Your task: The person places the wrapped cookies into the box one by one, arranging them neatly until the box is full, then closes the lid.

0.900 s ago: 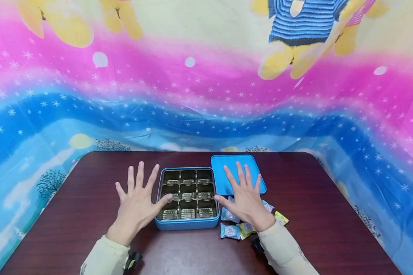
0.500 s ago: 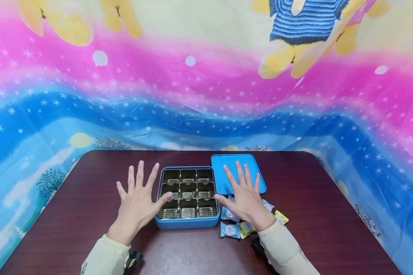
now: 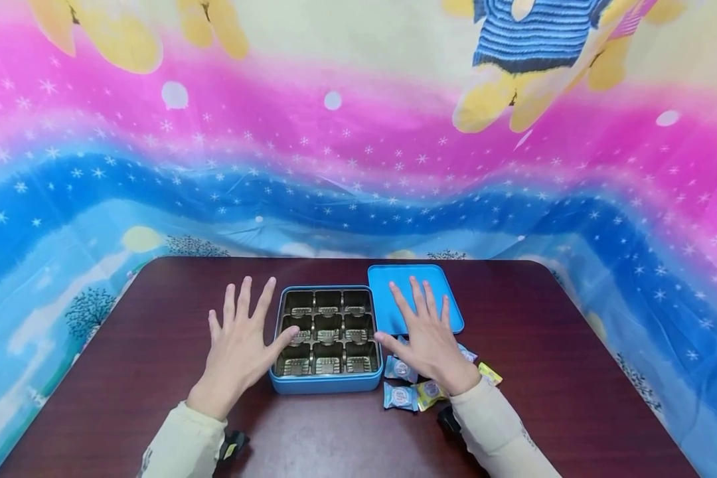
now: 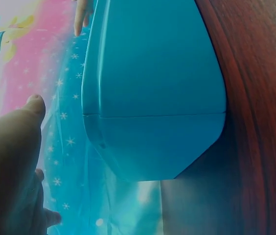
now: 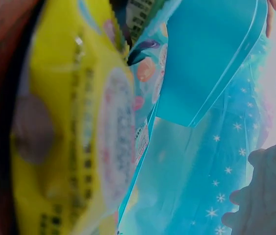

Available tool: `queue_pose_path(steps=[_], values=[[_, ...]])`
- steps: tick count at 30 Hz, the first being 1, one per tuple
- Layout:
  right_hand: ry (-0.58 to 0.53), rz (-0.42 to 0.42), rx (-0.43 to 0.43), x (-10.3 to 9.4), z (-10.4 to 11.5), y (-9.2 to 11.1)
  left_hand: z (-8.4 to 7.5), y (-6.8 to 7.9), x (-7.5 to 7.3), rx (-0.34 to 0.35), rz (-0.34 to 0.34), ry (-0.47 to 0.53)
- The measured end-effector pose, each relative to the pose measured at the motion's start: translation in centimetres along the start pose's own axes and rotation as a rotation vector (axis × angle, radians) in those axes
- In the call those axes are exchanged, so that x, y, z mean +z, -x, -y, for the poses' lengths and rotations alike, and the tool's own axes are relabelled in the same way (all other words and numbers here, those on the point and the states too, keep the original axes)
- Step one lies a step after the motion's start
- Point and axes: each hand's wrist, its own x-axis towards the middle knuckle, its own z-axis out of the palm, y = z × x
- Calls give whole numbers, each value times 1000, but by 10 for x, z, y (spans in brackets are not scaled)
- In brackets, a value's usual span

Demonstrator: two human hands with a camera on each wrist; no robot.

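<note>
Below the centre of the head view, a blue tin (image 3: 328, 385) stands on a dark reddish-brown table (image 3: 573, 332), with a brownish tray (image 3: 327, 336) of nine compartments, three by three, set inside. Its flat blue lid (image 3: 382, 309) lies by the tin's upper right corner (whether the two touch, I cannot tell).

The hands are well apart, each with its fingers spread and gripping nothing. Left of the tin, the left hand (image 3: 240, 348) points its fingers up the frame, its thumb crossing in front of the tray's left column. To the right, the right hand (image 3: 430, 342) is fanned in front of the lid, its thumb near the tin's right edge.

At the tin's lower right lie small wrapped packets: a blue packet (image 3: 400, 397) beside a yellow packet (image 3: 429, 394), a second blue one just above, and one more of each colour showing past the right wrist. The hand and sleeve hide part of the group.

In the left wrist view, the tin's side fills the middle and the thumb shows at the left edge, a gap between them. In the right wrist view, a yellow wrapper looms at left, blurred, with the fingers at the right edge.
</note>
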Motion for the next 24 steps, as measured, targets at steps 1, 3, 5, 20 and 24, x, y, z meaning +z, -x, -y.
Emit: queue_pose_path(steps=[1,3,5,20,24], values=[[-1,4,0,-1,0,0,0,0,0,-2,4,0],[0,11,-4,-3,-1,-1,-1,-1,-1,-6,10,3],[-3,10,-17,-3,-1,-1,-1,-2,-2,-9,16,5],[-27,65,-35,0,-7,-2,3,-8,1,32,30,-19],[-12,77,-43,1,-10,-2,8,-10,5,19,34,1]])
